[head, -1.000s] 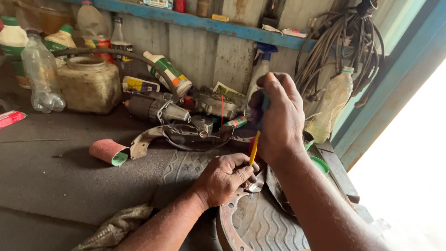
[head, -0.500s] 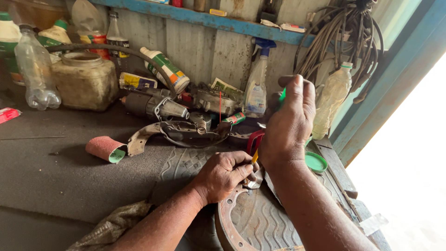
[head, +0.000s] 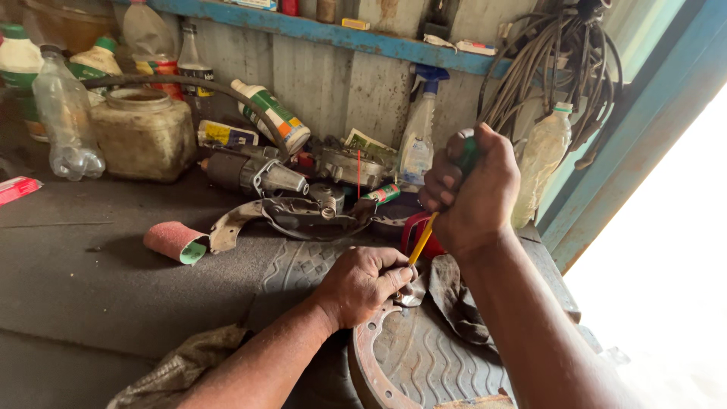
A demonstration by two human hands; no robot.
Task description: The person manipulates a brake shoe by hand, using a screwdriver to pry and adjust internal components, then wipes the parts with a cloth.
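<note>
We are holding a screwdriver (head: 424, 235) with a yellow shank, and its long axis is running steeply, tilting from the upper right down to the lower left, with the tip pointing down toward the small metal piece (head: 413, 298) under our other fingers. Our right hand (head: 473, 189) is wrapping in a closed fist around the green handle, knuckles facing up and left, the wrist bending down from a forearm that is coming in from the lower right. Our left hand (head: 363, 282) is lying palm down, fingers curling shut over that metal piece and pressing it against the rusty ring-shaped plate (head: 371, 363), which is resting on a ribbed rubber mat (head: 424, 363) at the near edge of the tabletop (head: 91, 265). The left forearm is reaching in from the bottom edge, slanting up to the right. A dark rag (head: 454, 295) is lying just beside the plate, and a roll of red sandpaper (head: 176, 242) is sitting well apart to the left. A white spray bottle (head: 418, 148) is standing upright behind, near the wall.
</note>
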